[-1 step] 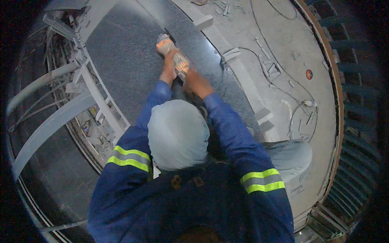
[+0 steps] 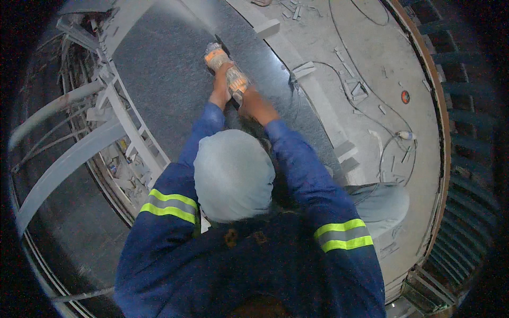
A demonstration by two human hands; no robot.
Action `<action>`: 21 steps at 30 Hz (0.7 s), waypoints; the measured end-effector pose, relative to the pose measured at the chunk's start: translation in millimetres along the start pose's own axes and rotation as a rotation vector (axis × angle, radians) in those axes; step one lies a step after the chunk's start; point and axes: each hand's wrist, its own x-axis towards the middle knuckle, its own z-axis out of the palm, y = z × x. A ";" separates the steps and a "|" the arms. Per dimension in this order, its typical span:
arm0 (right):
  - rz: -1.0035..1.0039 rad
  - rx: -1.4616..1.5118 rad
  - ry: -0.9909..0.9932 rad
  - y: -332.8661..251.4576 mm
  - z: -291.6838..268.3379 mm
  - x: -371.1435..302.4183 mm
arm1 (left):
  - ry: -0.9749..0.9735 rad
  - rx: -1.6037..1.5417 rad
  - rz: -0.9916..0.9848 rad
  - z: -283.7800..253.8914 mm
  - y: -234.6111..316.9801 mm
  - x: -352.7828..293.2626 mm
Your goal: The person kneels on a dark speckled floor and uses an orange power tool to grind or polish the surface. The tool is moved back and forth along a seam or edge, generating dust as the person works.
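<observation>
On the dark stone slab (image 2: 164, 69), dusty angle grinder (image 2: 228, 71) in both hands' closed grip.

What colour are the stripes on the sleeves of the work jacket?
The stripes are yellow-green with a grey band between, on a dark blue work jacket; the head view shows them.

Left hand (image 2: 220, 87) and right hand (image 2: 253, 103) grip orange angle grinder (image 2: 225, 66) on dark grey stone slab (image 2: 159, 69). Dust plume above blade. Cable (image 2: 366, 95) trails across dusty floor (image 2: 382, 58). Metal frame (image 2: 122, 122) left.
</observation>
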 end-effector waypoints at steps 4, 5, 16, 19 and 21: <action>0.016 -0.018 -0.011 -7.7 1.5 20.2 | -0.003 0.012 -0.029 -11.3 13.1 23.4; 0.023 -0.024 -0.010 -9.7 0.1 23.3 | -0.018 0.010 -0.042 -10.8 15.7 26.9; 0.054 -0.031 -0.013 6.9 3.2 -4.6 | 0.042 0.014 -0.030 2.5 -2.9 -3.0; -0.005 -0.033 0.054 19.1 13.0 5.2 | 0.024 0.033 -0.017 11.0 1.4 -3.0; -0.084 -0.060 0.069 11.4 10.9 7.2 | 0.019 0.037 0.010 1.6 5.4 6.5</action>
